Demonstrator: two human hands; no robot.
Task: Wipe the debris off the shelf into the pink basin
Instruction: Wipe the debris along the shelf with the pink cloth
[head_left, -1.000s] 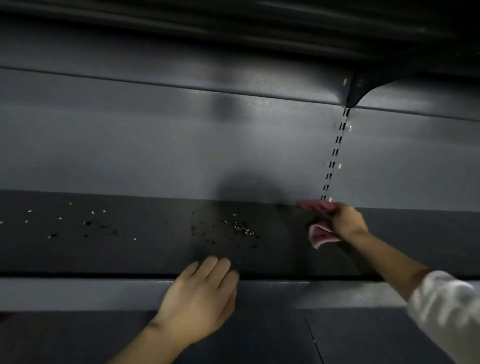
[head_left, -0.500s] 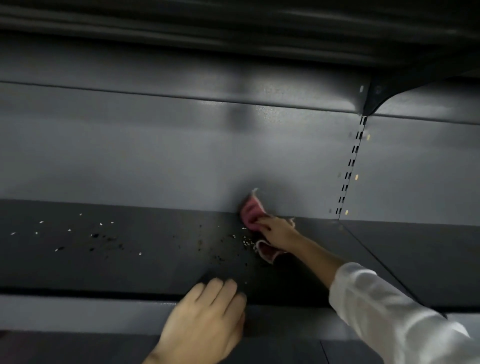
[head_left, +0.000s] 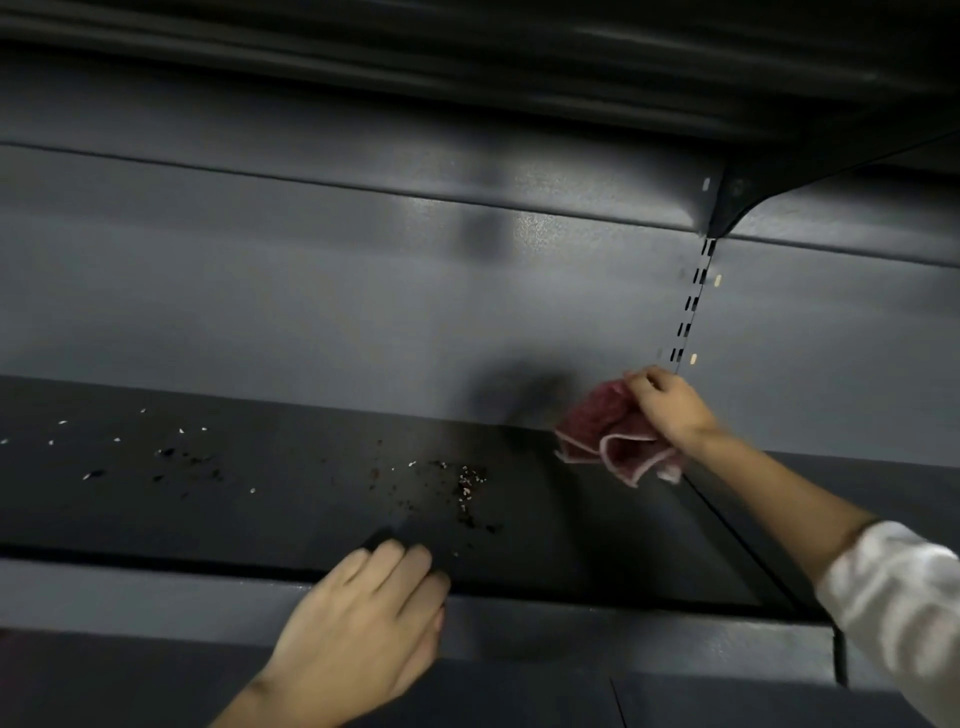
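Observation:
Dark and pale debris lies scattered on the dark grey shelf (head_left: 291, 525), one cluster (head_left: 465, 486) near the middle and a thinner scatter (head_left: 156, 462) to the left. My right hand (head_left: 670, 402) grips a crumpled dark red cloth (head_left: 605, 431) with a pale edge, at the back of the shelf, right of the middle cluster. My left hand (head_left: 363, 629) rests palm down on the shelf's front lip, fingers together, holding nothing. The pink basin is not in view.
A grey back panel (head_left: 311, 291) rises behind the shelf, with a slotted upright (head_left: 693, 306) at the right. Another shelf (head_left: 467, 47) overhangs from above on a bracket (head_left: 732, 202). A seam (head_left: 737, 540) splits this shelf from the one to its right.
My right hand swept the cloth left to the middle debris cluster, then drew back right and lifted the cloth slightly. My left hand stayed on the front lip.

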